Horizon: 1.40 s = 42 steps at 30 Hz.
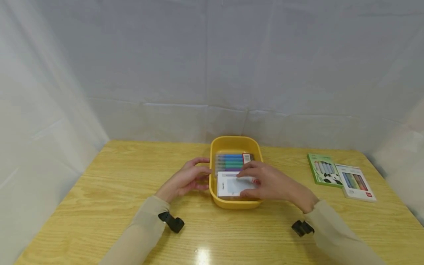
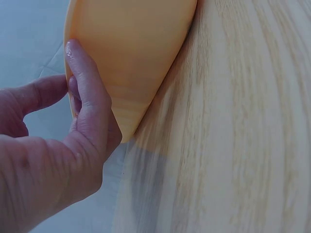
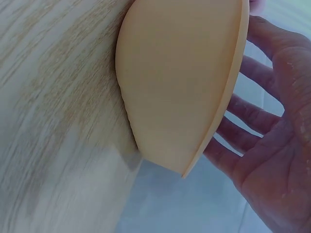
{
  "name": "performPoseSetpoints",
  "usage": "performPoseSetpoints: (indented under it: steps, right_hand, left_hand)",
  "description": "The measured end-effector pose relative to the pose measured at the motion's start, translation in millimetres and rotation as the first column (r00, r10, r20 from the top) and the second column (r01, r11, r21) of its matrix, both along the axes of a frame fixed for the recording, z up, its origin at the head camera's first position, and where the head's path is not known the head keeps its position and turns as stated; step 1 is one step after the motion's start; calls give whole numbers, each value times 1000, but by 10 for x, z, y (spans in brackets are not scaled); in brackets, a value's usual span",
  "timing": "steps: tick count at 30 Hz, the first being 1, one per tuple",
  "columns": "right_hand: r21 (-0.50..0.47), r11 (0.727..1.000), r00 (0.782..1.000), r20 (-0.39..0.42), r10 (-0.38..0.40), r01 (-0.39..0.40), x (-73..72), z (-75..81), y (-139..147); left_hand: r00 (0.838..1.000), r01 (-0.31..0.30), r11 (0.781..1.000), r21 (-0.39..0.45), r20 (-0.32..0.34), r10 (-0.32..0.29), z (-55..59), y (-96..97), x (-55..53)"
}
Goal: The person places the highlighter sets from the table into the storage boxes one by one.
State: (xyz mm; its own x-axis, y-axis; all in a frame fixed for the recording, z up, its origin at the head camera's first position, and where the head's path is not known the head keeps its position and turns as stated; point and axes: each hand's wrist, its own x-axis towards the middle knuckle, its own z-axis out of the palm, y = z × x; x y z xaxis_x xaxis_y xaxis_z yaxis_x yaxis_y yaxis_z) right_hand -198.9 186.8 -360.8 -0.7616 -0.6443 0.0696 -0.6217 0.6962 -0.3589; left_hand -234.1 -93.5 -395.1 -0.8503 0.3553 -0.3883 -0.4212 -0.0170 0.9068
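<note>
In the head view a yellow plastic basket [image 1: 234, 204] stands at the middle of the table. Inside it lie a pack of blue, green and purple pens [image 1: 229, 162] and, nearer me, a white box [image 1: 228, 186] lying flat. My left hand [image 1: 190, 177] touches the basket's left rim with its fingers loosely bent; the left wrist view shows a fingertip against the wall. Over the basket's right side, my right hand [image 1: 268, 180] rests thumb and fingertips on the white box. Its fingers look spread and fairly straight in the right wrist view, with their tips hidden behind the rim.
At the table's right lie a green box with a panda picture [image 1: 326, 170] and a white box of colored pens [image 1: 356, 183], side by side and touching. Pale sheeting [image 1: 212, 73] hangs along the back and sides of the table.
</note>
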Motion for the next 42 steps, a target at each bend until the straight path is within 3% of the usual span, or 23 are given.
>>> performPoseSetpoints:
  steps: [7, 16, 23, 34, 42]
  right_hand:
    - [-40, 998, 992, -114, -48, 44, 69, 18, 79]
    - [-96, 990, 981, -154, -117, 103, 137, -6, 292]
    - [-110, 978, 960, -196, -198, 179, 153, -42, 467]
    - [-84, 948, 931, -180, -316, 306, 201, -38, 813]
    - [34, 920, 900, -224, -374, 391, 153, -106, 1113]
  left_hand:
    - [1000, 1, 1000, -1, -6, -1, 3, -4, 7]
    - [1000, 5, 1000, 8, -6, -5, -14, -13, -3]
    - [1000, 0, 1000, 1, -7, 0, -17, -12, -6]
    - [1000, 8, 1000, 1, -17, -8, -30, -25, -8]
    - [1000, 6, 1000, -1, -17, -6, -12, -24, 4]
